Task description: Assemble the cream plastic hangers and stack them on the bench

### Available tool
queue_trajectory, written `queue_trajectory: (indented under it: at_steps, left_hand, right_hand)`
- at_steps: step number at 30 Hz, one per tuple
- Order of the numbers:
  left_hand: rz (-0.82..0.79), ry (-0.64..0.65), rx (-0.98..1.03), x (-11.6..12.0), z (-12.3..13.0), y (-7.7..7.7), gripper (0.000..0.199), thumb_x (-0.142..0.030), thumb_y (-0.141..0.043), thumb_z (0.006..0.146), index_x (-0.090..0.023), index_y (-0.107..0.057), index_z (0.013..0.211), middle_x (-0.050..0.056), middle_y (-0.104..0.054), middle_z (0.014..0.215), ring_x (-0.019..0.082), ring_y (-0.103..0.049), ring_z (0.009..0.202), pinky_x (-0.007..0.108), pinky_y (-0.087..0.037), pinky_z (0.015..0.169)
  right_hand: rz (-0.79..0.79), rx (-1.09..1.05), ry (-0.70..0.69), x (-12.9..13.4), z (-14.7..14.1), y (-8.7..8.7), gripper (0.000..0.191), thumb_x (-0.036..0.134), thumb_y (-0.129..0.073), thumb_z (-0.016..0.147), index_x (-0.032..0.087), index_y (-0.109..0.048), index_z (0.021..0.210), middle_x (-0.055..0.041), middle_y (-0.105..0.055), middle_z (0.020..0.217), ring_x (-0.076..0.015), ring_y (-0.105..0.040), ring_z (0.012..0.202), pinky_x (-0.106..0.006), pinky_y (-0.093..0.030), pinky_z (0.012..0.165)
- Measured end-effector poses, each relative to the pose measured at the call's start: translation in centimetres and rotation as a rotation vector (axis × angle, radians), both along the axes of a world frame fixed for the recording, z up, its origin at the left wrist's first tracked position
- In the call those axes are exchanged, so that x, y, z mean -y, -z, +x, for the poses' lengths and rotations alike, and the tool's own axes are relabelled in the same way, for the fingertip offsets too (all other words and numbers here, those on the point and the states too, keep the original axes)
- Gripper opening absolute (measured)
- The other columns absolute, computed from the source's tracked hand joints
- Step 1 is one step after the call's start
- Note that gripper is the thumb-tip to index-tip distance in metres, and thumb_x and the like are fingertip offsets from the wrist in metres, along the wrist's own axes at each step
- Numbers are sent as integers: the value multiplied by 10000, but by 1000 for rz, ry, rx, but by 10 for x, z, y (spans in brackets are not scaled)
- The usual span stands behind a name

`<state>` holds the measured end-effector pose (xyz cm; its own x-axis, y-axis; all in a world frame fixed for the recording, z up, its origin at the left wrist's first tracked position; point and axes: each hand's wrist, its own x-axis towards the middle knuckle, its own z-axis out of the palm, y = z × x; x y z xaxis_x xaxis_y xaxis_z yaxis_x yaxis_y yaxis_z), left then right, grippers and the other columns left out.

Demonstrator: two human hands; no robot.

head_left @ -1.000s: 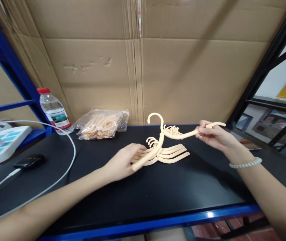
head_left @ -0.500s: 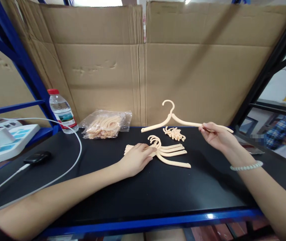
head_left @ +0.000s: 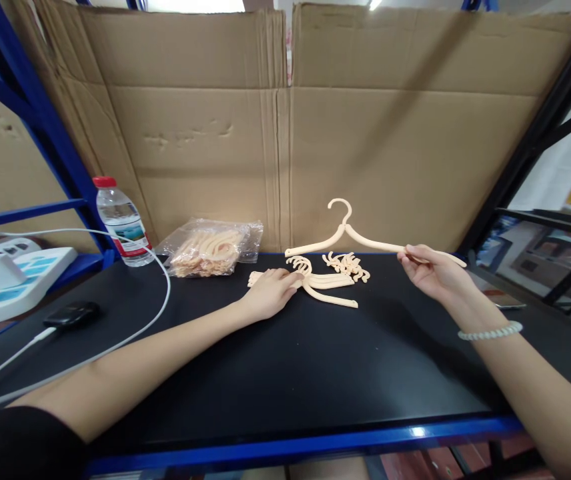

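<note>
My right hand (head_left: 428, 267) pinches the right arm of a cream hanger (head_left: 373, 244), which is unfolded and raised above the black table, its hook upward. My left hand (head_left: 270, 292) rests on a stack of similar cream hangers (head_left: 333, 281), its fingers over their left part near the joints. The stack's hooks point up and away, and its right arms fan out. Behind the stack's right end lies a small pile of cream hook-shaped pieces (head_left: 348, 265).
A clear plastic bag (head_left: 210, 250) of cream parts lies at the back left, beside a water bottle (head_left: 124, 227). A white cable (head_left: 165, 300), a black device (head_left: 73, 315) and a white power strip (head_left: 30, 280) are at the left. Cardboard (head_left: 190, 133) stands behind.
My left hand and the stack have moved away from me, toward the back of the table, and the fanned arms sit closer together. The raised hanger has shifted slightly right.
</note>
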<state>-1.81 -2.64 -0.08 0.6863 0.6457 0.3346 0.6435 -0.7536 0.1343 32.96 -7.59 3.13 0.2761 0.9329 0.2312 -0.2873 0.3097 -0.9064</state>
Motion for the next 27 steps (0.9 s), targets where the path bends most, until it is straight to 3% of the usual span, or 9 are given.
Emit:
queue_trajectory:
  at_steps: [8, 11, 13, 15, 17, 19, 21, 24, 27]
  left_hand:
    - [-21, 3, 81, -11, 3, 1, 341, -213, -444, 927, -164, -595, 1228, 164, -631, 1160, 322, -590, 1092, 519, -426, 968]
    - [-28, 0, 177, -7, 3, -4, 310, -219, -492, 903, -153, -598, 1186, 177, -606, 1220, 341, -547, 1176, 534, -405, 1009]
    - [-23, -13, 265, 0, 0, -10, 334, -262, -522, 897, -156, -548, 1212, 175, -576, 1268, 329, -513, 1230, 516, -400, 1037]
    - [-52, -28, 362, 11, -4, -16, 448, -327, -556, 887, -170, -439, 1289, 161, -588, 1231, 285, -585, 1144, 476, -470, 984]
    - [-247, 22, 563, 25, -10, -22, 590, -348, -607, 854, -202, -324, 1351, 158, -559, 1262, 217, -672, 969, 398, -559, 856]
    - [-440, 90, 693, 39, -16, -25, 679, -323, -689, 785, -231, -329, 1354, 137, -547, 1275, 179, -692, 867, 368, -577, 811]
    - [-457, 77, 700, 49, -23, -26, 570, -308, -697, 778, -219, -449, 1284, 92, -620, 1148, 170, -687, 825, 350, -571, 794]
    - [-328, -10, 577, 58, -36, -24, 244, -331, -641, 833, -190, -645, 1032, 47, -700, 928, 191, -670, 847, 327, -546, 784]
    - [-272, -67, 495, 63, -56, -21, 188, -334, -620, 849, -190, -691, 946, 28, -734, 894, 184, -678, 801, 307, -546, 764]
  right_hand:
    - [-26, -74, -11, -1, 0, 0, 231, 145, -832, 618, 240, -622, 634, 9, -690, 660, -177, -713, 700, -259, -651, 695]
    - [-38, -92, -28, 0, -2, -1, 241, 139, -837, 618, 239, -618, 630, 13, -686, 657, -169, -711, 685, -249, -652, 680]
    - [-52, -106, -45, 1, -5, -1, 253, 125, -846, 600, 232, -617, 622, 25, -679, 647, -139, -705, 667, -197, -640, 674]
    - [-72, -117, -70, 2, -10, 1, 264, 111, -854, 578, 220, -614, 607, 34, -672, 633, -109, -697, 652, -139, -618, 666]
    - [-96, -123, -104, 3, -17, 3, 270, 102, -855, 569, 209, -608, 586, 34, -668, 625, -95, -693, 651, -106, -600, 660]
    - [-121, -125, -144, 4, -27, 5, 271, 103, -857, 567, 201, -605, 573, 29, -671, 628, -93, -692, 661, -103, -593, 669]
    - [-150, -121, -188, 7, -38, 9, 270, 114, -870, 559, 195, -612, 576, 22, -679, 644, -96, -691, 677, -112, -592, 691]
    - [-202, -109, -251, 17, -52, 17, 277, 150, -900, 533, 183, -631, 591, 10, -688, 676, -111, -694, 703, -145, -598, 716]
    - [-273, -61, -326, 33, -52, 26, 260, 216, -909, 560, 173, -659, 617, -7, -684, 675, -120, -690, 707, -155, -592, 681]
